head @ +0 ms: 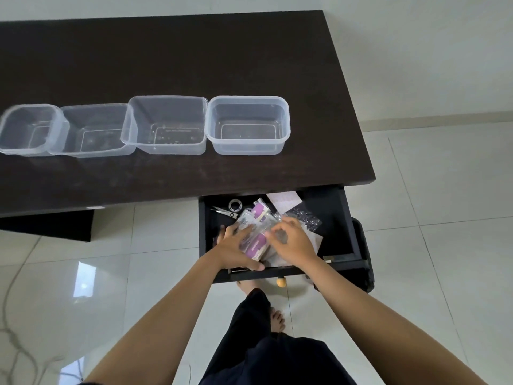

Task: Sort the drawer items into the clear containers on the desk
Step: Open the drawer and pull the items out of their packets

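Observation:
The black drawer stands pulled out under the desk's right end. Inside lie clear packets with purple cards, scissors, a tape roll, a white paper and a crinkled clear bag. My left hand holds a stack of the purple-card packets from the left. My right hand pinches the same stack from the right. Several clear containers sit in a row on the desk: the rightmost, a wide one, another and the leftmost. All look empty.
The dark desk runs from the left edge to the right of centre. A yellow knob sticks out of the drawer front. A black wheeled object stands right of the drawer. My bare feet rest on white floor tiles.

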Available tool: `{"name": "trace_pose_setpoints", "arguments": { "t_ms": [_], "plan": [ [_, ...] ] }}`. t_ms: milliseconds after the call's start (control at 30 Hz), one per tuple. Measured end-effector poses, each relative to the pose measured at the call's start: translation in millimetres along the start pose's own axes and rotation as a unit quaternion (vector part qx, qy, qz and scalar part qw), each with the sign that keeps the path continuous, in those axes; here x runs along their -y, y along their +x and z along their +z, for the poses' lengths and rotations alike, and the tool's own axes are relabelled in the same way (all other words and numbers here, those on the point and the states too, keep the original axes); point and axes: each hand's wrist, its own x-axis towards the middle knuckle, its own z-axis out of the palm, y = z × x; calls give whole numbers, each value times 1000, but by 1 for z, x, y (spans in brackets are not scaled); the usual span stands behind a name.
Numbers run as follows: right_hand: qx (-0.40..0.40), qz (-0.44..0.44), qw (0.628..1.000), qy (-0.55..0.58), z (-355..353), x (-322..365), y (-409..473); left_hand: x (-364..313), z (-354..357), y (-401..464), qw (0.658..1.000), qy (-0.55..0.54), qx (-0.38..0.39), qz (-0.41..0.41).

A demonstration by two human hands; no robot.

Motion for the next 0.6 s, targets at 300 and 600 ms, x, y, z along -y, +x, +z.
{"name": "trace_pose_setpoints", "arguments": {
  "t_ms": [300,600],
  "plan": [
    [-51,-3,995,-85,3,-10,8,1,12,-5,953,-235,-192,-5],
    [-71,125,974,-175,-3,-4,17,3,12,-1,937,-265,-228,20]
  ]
}}
